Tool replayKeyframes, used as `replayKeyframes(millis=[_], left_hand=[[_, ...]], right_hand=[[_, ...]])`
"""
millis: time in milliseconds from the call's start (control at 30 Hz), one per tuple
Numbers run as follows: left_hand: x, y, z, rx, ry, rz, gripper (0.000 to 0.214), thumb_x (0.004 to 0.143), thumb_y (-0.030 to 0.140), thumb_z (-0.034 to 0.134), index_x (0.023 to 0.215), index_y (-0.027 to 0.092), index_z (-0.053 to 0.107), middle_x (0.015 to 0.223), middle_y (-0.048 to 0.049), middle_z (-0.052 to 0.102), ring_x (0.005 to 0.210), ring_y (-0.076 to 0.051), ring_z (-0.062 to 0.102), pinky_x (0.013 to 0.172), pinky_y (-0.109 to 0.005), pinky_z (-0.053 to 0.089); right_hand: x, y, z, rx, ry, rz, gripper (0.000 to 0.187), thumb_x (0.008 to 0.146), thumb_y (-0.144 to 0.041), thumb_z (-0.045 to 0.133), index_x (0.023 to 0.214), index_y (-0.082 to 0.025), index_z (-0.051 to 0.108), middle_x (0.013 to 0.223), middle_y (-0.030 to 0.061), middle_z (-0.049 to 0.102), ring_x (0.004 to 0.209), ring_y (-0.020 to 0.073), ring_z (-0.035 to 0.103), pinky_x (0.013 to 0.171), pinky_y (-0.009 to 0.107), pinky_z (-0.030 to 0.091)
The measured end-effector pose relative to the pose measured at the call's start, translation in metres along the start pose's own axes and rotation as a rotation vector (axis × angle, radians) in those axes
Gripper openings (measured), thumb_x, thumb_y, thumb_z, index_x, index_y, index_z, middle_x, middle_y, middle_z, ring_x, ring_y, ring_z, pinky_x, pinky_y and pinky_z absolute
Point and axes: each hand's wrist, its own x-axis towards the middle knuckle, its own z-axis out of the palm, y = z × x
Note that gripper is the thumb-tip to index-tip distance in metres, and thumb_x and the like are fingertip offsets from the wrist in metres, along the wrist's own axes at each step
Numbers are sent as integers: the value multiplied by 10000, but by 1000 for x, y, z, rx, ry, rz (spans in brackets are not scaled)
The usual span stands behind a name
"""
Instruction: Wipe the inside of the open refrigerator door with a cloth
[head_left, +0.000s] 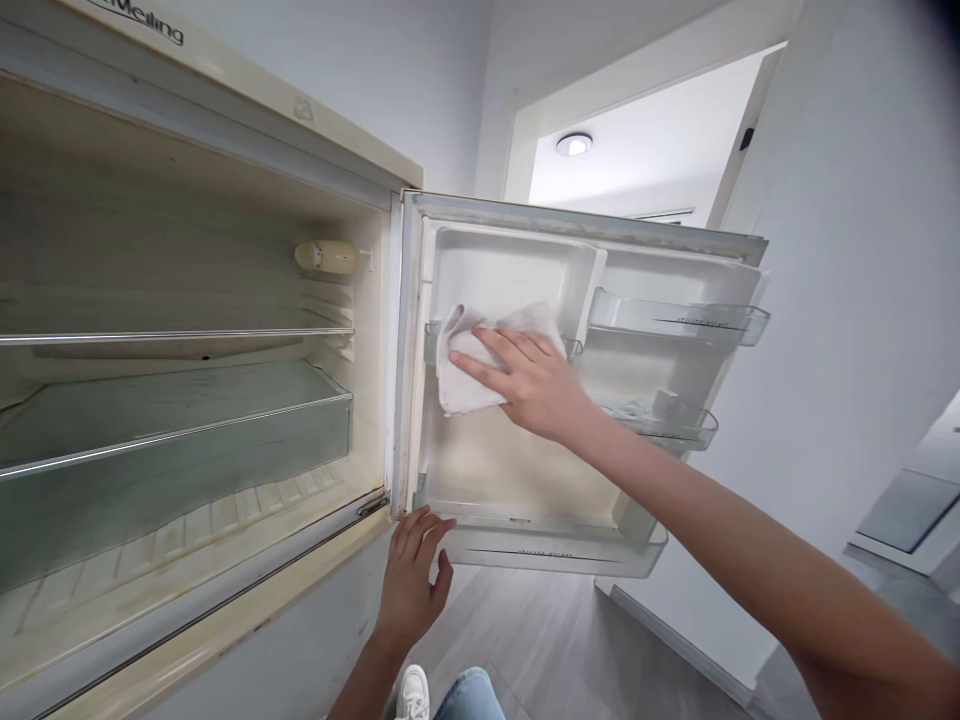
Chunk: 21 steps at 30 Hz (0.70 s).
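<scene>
Right hand (536,385) spread flat, pressing cloth (480,365) on fridge door (517,470); left hand (411,575), fingers loosely spread, steadies its lower edge. Hard pressure could dislodge the right-side shelf (679,320).

cloth (480,365) on fridge door (517,470)

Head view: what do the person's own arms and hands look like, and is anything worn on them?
Both arms are bare, with no sleeves in view. The left hand and right hand have no gloves, rings, watch or bracelets visible. Fingernails look short and unpainted.
</scene>
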Motion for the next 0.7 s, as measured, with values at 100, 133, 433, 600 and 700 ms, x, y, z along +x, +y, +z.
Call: replayKeyframes(millis=[100,133,433,600,700], left_hand=[[0,2,2,-7,4,-16,457,859,85,473,1282,258,467,1172,-53,605,1288,-238,421,1039,-488,447],[0,2,2,-12,5,-20,461,860,87,473,1288,259,463,1181,-54,603,1294,-239,417,1043,-490,446],[-4,5,16,-20,14,-48,481,856,91,463,1311,243,434,1251,-69,580,1362,-277,351,1074,-566,413],[-5,7,19,-33,8,-67,486,855,82,462,1313,242,423,1263,-77,562,1373,-292,330,1086,-586,399],[-4,8,19,-53,16,-78,462,853,78,459,1287,236,430,1246,-82,559,1373,-292,323,1084,-599,397]], right_hand=[[-26,12,-5,-1,-10,68,705,800,-29,452,1447,-304,405,1453,105,456,1270,308,447,991,487,398],[-34,16,-6,13,-13,95,702,798,-36,457,1443,-307,411,1450,101,458,1280,311,442,1003,500,396],[-83,-4,-26,744,426,851,297,907,-305,492,1146,-249,660,1207,68,647,1233,265,536,1040,478,452],[-81,-73,-32,1487,1022,1703,132,811,-318,625,913,-242,663,924,7,709,977,166,670,803,296,596],[-71,-93,-24,1978,722,1838,63,783,-269,598,813,-226,632,835,21,710,874,198,697,719,348,620]])
